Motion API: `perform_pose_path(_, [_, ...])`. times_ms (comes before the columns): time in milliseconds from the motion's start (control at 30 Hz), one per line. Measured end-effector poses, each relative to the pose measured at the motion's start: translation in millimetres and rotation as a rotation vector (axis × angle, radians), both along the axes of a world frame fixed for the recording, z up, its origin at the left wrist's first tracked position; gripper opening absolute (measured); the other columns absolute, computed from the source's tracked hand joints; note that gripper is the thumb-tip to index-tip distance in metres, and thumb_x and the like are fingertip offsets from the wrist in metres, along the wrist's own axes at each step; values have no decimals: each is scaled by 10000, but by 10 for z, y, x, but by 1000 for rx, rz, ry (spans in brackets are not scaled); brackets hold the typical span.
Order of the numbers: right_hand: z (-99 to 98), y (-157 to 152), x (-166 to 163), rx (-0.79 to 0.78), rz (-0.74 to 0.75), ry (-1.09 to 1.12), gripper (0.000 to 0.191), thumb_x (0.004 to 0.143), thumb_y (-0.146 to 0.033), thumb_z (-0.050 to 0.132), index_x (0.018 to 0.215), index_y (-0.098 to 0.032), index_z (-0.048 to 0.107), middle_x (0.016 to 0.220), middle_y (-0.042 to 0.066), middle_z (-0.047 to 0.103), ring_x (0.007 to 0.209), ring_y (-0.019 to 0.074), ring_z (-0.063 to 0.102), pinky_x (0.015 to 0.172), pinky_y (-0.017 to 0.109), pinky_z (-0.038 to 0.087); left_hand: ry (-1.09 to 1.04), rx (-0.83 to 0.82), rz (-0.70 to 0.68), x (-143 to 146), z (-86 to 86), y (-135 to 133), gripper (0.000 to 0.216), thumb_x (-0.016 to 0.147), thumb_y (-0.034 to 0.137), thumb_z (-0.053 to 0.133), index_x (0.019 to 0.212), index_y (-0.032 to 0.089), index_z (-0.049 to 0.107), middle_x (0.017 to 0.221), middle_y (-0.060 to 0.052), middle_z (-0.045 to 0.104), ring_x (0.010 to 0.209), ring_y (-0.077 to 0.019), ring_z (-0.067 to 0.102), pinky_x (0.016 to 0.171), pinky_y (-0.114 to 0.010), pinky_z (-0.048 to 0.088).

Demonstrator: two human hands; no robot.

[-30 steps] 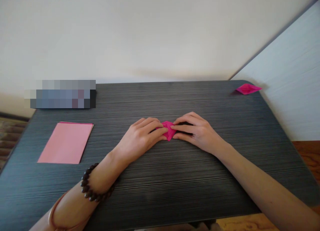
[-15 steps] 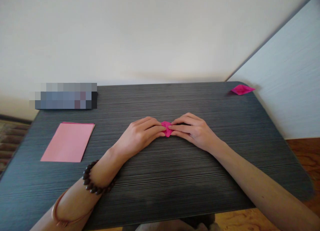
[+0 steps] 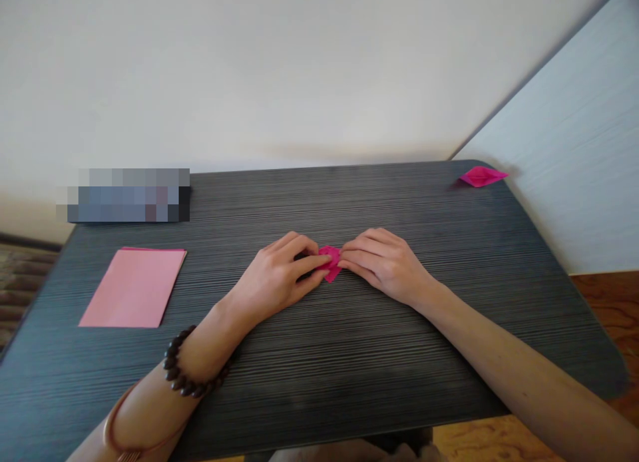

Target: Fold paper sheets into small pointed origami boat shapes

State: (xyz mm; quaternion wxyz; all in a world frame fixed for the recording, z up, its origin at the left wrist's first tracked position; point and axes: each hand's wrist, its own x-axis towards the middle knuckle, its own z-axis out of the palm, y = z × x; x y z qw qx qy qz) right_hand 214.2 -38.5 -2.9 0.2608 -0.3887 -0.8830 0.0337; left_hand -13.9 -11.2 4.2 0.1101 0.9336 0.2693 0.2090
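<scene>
A small folded piece of magenta paper (image 3: 331, 262) lies on the dark striped table (image 3: 349, 355), near its middle. My left hand (image 3: 279, 275) pinches its left side with fingers curled. My right hand (image 3: 382, 262) presses its right side with fingertips pressed together. Most of the paper is hidden under my fingers. A dark bead bracelet circles my left wrist.
A stack of light pink paper sheets (image 3: 132, 287) lies at the left of the table. A finished magenta folded paper shape (image 3: 482, 176) rests at the far right corner beside a pale wall panel. A blurred dark box (image 3: 124, 196) stands at the back left.
My fingers have shifted on the magenta paper: the left hand's fingers have curled in a little and the fold now points slightly down. The view has barely moved.
</scene>
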Motion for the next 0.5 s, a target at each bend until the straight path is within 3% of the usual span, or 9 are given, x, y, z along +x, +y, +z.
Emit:
perform_pose_path(167, [-19, 1, 1, -17, -10, 13, 202, 923, -254, 494, 912, -156, 670, 930, 46, 703, 808, 152, 592, 738, 305, 471, 3, 16, 22, 35, -15, -12, 200, 868, 222, 536, 1014, 200, 670, 919, -58, 617, 818, -156, 547, 747, -308, 491])
perform_pose_path(267, [-24, 1, -9, -68, -23, 61, 187, 919, -244, 497, 908, -145, 655, 928, 53, 686, 824, 155, 594, 768, 310, 478, -56, -55, 60, 55, -35, -8, 175, 880, 245, 543, 972, 196, 684, 899, -54, 621, 811, -156, 541, 757, -317, 484])
perform_pose_path(500, [-7, -3, -29, -206, -55, 153, 189, 902, -288, 515, 886, -147, 641, 1113, 101, 550, 890, 170, 564, 830, 355, 472, -134, -186, 114, 77, -68, 2, 148, 891, 242, 548, 913, 173, 677, 892, -49, 642, 810, -160, 533, 768, -331, 463])
